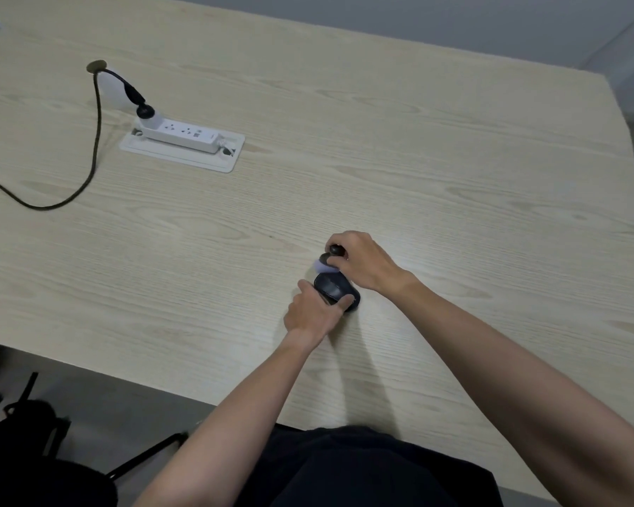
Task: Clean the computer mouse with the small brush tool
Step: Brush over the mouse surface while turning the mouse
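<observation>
A black computer mouse (333, 289) lies on the light wooden table (381, 159), right of centre. My left hand (313, 312) grips it from the near side, thumb on its right flank and fingers on its left. My right hand (363, 263) holds a small brush (328, 259) with a dark round handle and pale bristles. The bristles touch the far end of the mouse. Most of the brush handle is hidden in my fingers.
A white power strip (182, 135) sits on a white cover plate at the left, with a black plug in it. Its black cable (96, 140) loops from a grommet hole and off the left edge. A dark chair (33, 451) stands below the near table edge.
</observation>
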The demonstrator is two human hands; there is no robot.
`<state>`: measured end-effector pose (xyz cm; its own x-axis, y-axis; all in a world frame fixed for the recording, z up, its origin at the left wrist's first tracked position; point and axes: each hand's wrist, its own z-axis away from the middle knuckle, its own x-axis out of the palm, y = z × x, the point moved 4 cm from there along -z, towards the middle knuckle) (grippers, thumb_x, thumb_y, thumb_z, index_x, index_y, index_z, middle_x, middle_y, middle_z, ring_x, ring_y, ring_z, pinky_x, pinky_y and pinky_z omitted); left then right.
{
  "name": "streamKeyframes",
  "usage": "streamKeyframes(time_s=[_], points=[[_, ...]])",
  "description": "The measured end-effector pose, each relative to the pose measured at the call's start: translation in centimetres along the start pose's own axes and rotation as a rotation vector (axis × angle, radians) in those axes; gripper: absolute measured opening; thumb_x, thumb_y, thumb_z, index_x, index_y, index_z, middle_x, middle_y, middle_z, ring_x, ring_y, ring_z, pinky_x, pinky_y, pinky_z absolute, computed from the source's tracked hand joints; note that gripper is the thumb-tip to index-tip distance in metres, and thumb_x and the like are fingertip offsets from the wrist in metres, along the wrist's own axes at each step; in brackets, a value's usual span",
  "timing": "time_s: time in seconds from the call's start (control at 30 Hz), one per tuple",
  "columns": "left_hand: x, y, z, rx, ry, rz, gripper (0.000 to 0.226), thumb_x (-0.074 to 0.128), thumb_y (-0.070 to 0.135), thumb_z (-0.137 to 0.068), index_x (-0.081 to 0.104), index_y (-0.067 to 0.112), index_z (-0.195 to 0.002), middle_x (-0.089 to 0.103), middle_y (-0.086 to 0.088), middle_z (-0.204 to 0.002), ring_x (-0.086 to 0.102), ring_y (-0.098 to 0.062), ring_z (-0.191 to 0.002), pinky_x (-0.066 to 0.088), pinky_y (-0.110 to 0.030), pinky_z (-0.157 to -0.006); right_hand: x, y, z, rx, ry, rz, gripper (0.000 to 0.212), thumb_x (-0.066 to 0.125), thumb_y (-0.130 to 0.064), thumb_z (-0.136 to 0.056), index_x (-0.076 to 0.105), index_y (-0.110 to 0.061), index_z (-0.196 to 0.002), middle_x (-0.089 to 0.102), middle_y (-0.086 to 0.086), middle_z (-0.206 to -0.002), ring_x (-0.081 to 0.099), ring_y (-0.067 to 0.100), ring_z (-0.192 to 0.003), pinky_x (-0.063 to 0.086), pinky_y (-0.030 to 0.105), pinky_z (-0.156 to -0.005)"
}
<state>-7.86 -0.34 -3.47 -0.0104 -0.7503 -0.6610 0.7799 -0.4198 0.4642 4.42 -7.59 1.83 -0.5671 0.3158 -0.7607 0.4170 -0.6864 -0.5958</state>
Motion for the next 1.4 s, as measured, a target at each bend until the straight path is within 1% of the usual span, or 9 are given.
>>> streamKeyframes(time_s=[0.07,0.2,0.37,0.5,0.67,0.83,1.0,1.13,1.4], points=[[-0.2,0.2,-0.3,0.006,-0.013,-0.014,0.079,0.070,0.064,-0.072,0.041,0.011,-0.123,0.059,-0.008,-0.119,0.060,-0.030,-0.107,0.048,-0.038,-0.081,0.0,0.4,0.0,0.027,-0.026,0.013,0.004,0.065,-0.016,-0.091,0.066,-0.014,-0.088,0.063,-0.002,-0.088,0.060,0.022,-0.081,0.051,0.039,-0.070],[-0.2,0.6,-0.3,0.007,-0.012,0.006,0.071,0.070,0.055,-0.073,0.040,0.012,-0.122,0.056,-0.007,-0.119,0.058,-0.030,-0.107,0.050,-0.041,-0.087,-1.0,1.7,0.0,0.155,0.119,0.085,0.006,0.059,-0.013,-0.091,0.062,-0.010,-0.086,0.064,0.004,-0.089,0.060,0.029,-0.081,0.044,0.037,-0.064],[0.2,1.0,-0.1,0.040,0.045,-0.026,0.087,0.075,0.067,-0.069,0.038,0.009,-0.123,0.050,-0.007,-0.121,0.056,-0.029,-0.110,0.045,-0.037,-0.079,-0.7,1.7,0.3,0.140,0.052,-0.104,0.006,0.065,-0.016,-0.086,0.068,-0.013,-0.090,0.067,0.002,-0.088,0.063,0.025,-0.083,0.055,0.043,-0.072],[0.2,0.4,-0.4,0.063,0.028,-0.046,0.070,0.074,0.052,-0.073,0.040,0.011,-0.119,0.052,-0.008,-0.118,0.057,-0.030,-0.106,0.047,-0.038,-0.079,-1.0,2.8,0.7,0.218,0.147,0.059,0.008,0.061,-0.013,-0.089,0.066,-0.009,-0.093,0.067,0.005,-0.090,0.062,0.028,-0.081,0.051,0.039,-0.067],[0.2,0.1,-0.2,0.116,0.066,-0.136,0.064,0.073,0.046,-0.074,0.041,0.010,-0.118,0.050,-0.008,-0.118,0.054,-0.029,-0.107,0.045,-0.037,-0.075,-0.3,2.9,0.6,0.206,0.106,-0.215,0.004,0.067,-0.015,-0.086,0.069,-0.014,-0.089,0.068,0.002,-0.089,0.062,0.020,-0.082,0.054,0.037,-0.074],[0.1,-0.1,-0.4,0.189,0.105,-0.175,0.063,0.074,0.046,-0.077,0.044,0.012,-0.120,0.050,-0.007,-0.117,0.054,-0.027,-0.107,0.047,-0.036,-0.075,-0.3,3.6,1.0,0.270,0.145,-0.045,0.007,0.062,-0.014,-0.090,0.067,-0.010,-0.093,0.068,0.004,-0.091,0.064,0.026,-0.082,0.055,0.041,-0.071],[-0.2,-0.2,-0.6,0.212,0.092,-0.176,0.056,0.072,0.034,-0.075,0.044,0.013,-0.118,0.050,-0.007,-0.116,0.054,-0.027,-0.102,0.049,-0.036,-0.075,-0.1,3.8,1.5,0.286,0.211,-0.245,0.006,0.066,-0.015,-0.087,0.069,-0.010,-0.089,0.069,0.004,-0.085,0.064,0.023,-0.082,0.055,0.040,-0.074],[-0.4,-0.1,-0.8,0.212,0.076,-0.168,0.054,0.072,0.032,-0.074,0.045,0.013,-0.116,0.050,-0.006,-0.114,0.054,-0.026,-0.101,0.045,-0.034,-0.073,0.3,4.6,2.3,0.335,0.179,-0.163,0.007,0.064,-0.015,-0.089,0.068,-0.011,-0.091,0.068,0.004,-0.088,0.064,0.024,-0.082,0.057,0.044,-0.075],[-0.6,-0.2,-0.9,0.229,0.077,-0.148,0.055,0.074,0.034,-0.073,0.049,0.013,-0.117,0.051,-0.004,-0.113,0.055,-0.026,-0.102,0.050,-0.037,-0.082,1.1,5.1,4.6,0.352,0.268,-0.261,0.006,0.065,-0.017,-0.090,0.069,-0.012,-0.089,0.068,-0.001,-0.082,0.062,0.016,-0.076,0.049,0.028,-0.064]])
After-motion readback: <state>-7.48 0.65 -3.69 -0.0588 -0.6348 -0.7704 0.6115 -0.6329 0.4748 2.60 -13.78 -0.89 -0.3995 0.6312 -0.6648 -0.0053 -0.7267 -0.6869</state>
